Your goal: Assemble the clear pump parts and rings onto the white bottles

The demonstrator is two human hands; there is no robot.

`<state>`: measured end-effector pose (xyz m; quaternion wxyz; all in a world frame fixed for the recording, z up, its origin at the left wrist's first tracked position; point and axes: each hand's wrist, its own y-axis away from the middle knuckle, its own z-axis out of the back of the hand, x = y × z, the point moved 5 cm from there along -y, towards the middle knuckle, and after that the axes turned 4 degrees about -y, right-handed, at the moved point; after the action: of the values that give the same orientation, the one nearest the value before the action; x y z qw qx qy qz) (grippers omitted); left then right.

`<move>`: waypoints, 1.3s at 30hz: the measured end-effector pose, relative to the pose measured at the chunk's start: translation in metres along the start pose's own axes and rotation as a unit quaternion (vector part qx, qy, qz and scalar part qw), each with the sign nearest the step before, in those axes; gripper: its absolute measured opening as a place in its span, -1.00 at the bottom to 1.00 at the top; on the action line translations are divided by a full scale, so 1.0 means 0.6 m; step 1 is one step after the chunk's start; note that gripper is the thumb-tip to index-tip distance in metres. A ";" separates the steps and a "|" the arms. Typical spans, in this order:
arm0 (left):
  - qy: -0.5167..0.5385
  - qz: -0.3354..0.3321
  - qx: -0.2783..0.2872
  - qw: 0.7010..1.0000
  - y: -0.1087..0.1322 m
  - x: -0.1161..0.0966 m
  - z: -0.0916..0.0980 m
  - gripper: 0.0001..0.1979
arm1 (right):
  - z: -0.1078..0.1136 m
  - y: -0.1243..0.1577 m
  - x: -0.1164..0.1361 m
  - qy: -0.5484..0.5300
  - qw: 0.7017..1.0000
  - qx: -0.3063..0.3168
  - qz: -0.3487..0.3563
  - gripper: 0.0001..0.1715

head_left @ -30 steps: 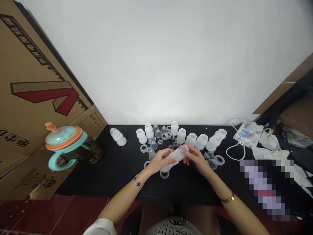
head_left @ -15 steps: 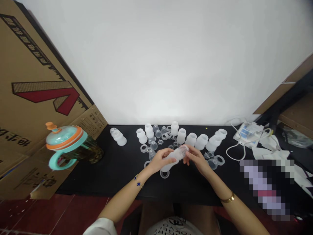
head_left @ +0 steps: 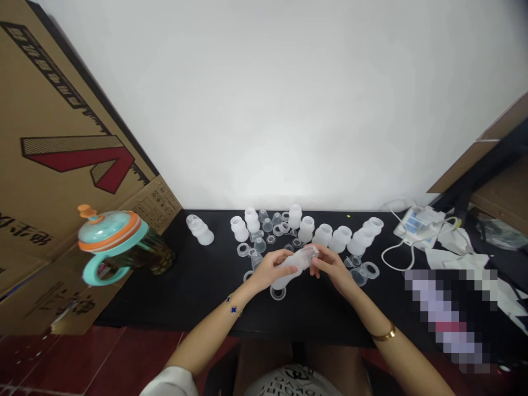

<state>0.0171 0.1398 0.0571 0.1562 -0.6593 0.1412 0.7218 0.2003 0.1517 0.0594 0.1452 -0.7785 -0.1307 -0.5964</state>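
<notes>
My left hand (head_left: 269,270) is wrapped round the white, translucent body of a baby bottle (head_left: 284,279), which tilts with its top toward the upper right. A clear cap (head_left: 309,253) covers that top, and the fingers of my right hand (head_left: 332,268) are closed on it. Just under the bottle's base lies a translucent ring (head_left: 278,294). Behind my hands stand several white bottle bodies without caps, one of them a bottle body (head_left: 306,229). Clear domed caps, among them a cap (head_left: 259,245), and small rings are scattered between them.
At the left of the black table (head_left: 165,308) stands a capped bottle (head_left: 202,232). Further left are a teal-and-orange lidded jug (head_left: 111,234) and a large cardboard box (head_left: 53,181). A white power strip (head_left: 416,226) with cables and papers lies at the right.
The clear cap has turned or shifted slightly at the bottle's top under my right fingers. My left hand keeps its hold, and the things on the table stay where they were.
</notes>
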 end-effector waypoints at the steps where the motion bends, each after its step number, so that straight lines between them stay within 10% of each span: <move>1: -0.003 0.000 -0.001 1.000 0.000 0.001 0.000 -0.58 | 0.000 0.000 0.000 0.000 1.000 0.000 0.000 -0.49; 39: -0.021 -0.016 -0.012 1.000 0.004 -0.004 0.003 -0.58 | -0.002 0.001 -0.001 0.011 1.000 0.029 0.000 -0.47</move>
<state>0.0147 0.1382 0.0598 0.1624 -0.6478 0.1186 0.7348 0.1992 0.1503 0.0592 0.1688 -0.7673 -0.1460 -0.6011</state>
